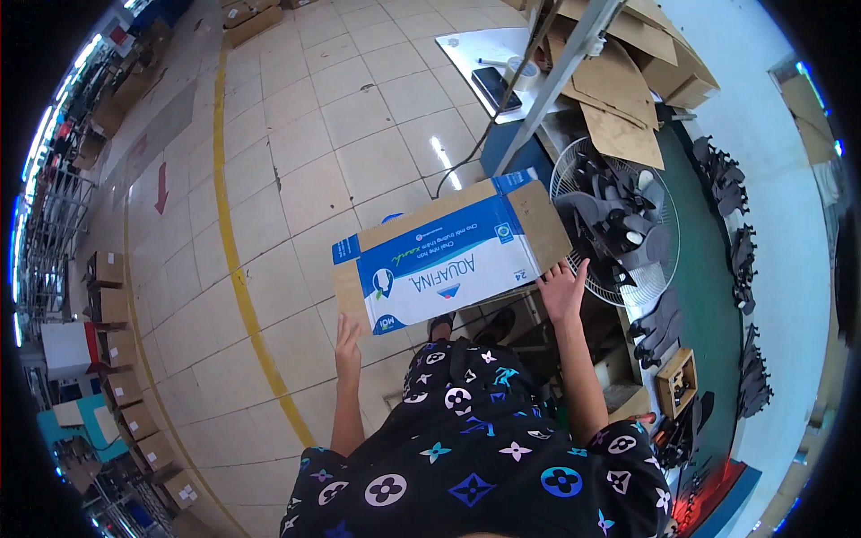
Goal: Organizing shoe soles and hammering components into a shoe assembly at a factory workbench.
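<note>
A blue and white cardboard box (439, 260) is held in front of my body, above the floor, its printed side facing up toward me. My left hand (348, 339) presses against the box's left end, fingers stretched along the brown cardboard. At the lower right corner, my right hand (562, 291) supports the box with its fingers partly hidden beneath it and the thumb apart. Brown end panels show at both ends of the box. Close to my right hand is a white wire basket (668, 255) holding grey and black parts.
A green-topped workbench (717, 359) runs along my right, with several grey-black parts and a small wooden box (675, 384). Flattened cardboard (610, 90) leans beyond the basket. A phone (496, 88) lies on a white surface. A yellow line (242, 296) crosses the tiled floor; cartons (121, 345) stand left.
</note>
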A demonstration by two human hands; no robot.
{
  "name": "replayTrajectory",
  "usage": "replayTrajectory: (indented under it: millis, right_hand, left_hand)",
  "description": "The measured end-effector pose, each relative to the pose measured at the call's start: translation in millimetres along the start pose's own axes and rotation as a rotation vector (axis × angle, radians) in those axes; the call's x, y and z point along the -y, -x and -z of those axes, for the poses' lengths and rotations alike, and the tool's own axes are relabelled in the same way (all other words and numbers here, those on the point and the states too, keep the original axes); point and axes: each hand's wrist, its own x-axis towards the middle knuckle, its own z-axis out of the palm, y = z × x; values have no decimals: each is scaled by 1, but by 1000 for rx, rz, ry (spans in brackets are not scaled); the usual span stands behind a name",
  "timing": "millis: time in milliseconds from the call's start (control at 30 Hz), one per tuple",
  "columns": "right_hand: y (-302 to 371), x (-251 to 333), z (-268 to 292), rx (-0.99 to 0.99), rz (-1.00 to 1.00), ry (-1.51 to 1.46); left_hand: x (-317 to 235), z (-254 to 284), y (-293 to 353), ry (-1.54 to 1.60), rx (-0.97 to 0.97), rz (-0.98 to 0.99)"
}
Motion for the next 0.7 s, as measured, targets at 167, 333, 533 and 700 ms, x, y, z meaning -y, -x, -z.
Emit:
replayTrajectory:
  millis: [167, 333, 533, 700]
  right_hand:
    - [3, -19, -14, -92, 79, 673]
    - [-66, -76, 41, -460, -154, 309]
    - [-79, -109, 71, -508, -440, 210]
    - [-48, -69, 38, -262, -321, 1080]
  left_hand:
    - [46, -31, 1, 541, 28, 517]
    - [42, -76, -65, 1048, 103, 1014]
    - [32, -91, -86, 910, 93, 983]
    - [7, -52, -80, 896, -118, 922]
